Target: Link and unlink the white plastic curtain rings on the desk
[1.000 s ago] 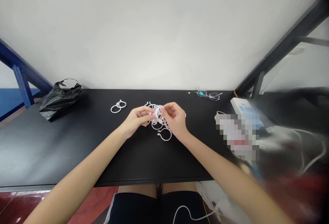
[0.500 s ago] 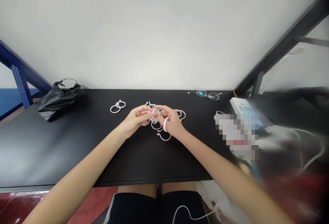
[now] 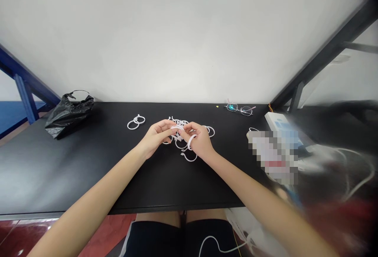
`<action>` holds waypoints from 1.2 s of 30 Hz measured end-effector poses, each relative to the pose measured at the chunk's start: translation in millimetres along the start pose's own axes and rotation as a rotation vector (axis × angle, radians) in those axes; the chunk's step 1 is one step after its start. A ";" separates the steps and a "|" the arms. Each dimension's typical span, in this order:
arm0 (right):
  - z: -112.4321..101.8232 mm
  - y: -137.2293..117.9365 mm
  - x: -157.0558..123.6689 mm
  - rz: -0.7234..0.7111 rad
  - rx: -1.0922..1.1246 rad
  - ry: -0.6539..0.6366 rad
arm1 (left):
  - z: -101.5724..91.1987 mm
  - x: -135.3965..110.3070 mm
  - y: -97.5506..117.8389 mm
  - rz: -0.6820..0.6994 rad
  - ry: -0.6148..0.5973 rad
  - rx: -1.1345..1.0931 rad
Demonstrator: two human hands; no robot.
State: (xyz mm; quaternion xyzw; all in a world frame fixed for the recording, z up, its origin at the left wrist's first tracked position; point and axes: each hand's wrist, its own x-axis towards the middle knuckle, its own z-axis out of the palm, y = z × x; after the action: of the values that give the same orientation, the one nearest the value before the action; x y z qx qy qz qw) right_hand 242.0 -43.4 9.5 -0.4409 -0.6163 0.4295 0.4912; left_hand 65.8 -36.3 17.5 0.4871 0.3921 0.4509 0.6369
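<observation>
A pile of white plastic rings [image 3: 180, 143] lies in the middle of the black table [image 3: 88, 170]. Over that pile my left hand [image 3: 156, 137] and my right hand [image 3: 201, 141] meet fingertip to fingertip, both pinching one white ring [image 3: 177, 129] between them. Another white ring [image 3: 191, 142] hangs round the fingers of my right hand. A pair of joined white rings [image 3: 136, 122] lies apart to the left of the pile.
A crumpled black plastic bag [image 3: 68, 113] sits at the back left. Glasses [image 3: 239, 109] lie at the back right, near a white power strip [image 3: 279, 125] and white cables [image 3: 351, 170]. A blurred-out object [image 3: 273, 154] rests at the right.
My right hand has dropped from above the pile and turned, and a ring now hangs round its fingers. The fingertips of both hands have closed together on one ring.
</observation>
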 end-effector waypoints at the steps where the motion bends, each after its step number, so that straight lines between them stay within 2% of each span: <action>1: 0.3 -1.5 -0.5 -0.002 -0.002 0.009 | 0.0 0.1 -0.1 0.003 0.031 0.021; 5: 0.0 -5.8 -2.1 0.020 0.004 0.030 | -0.3 0.2 0.8 -0.009 0.117 0.071; 17: 0.0 -0.9 6.6 0.088 0.173 -0.003 | -2.7 2.2 0.7 -0.047 0.206 0.006; 25: -0.9 -8.7 6.9 0.204 0.210 0.068 | -5.9 6.8 0.9 -0.059 0.267 -0.096; 30: -2.0 -8.0 8.7 0.226 0.269 0.117 | -7.2 8.3 3.5 -0.085 0.291 -0.178; 36: -2.2 -6.9 9.1 0.197 0.240 0.149 | -6.4 6.6 4.8 -0.114 0.293 -0.112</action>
State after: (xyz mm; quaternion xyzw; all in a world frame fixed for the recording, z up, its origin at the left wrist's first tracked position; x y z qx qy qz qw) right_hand 242.2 -36.0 18.6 -0.4679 -0.4762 0.5124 0.5402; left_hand 60.7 -27.8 20.3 0.3569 0.4819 0.5015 0.6236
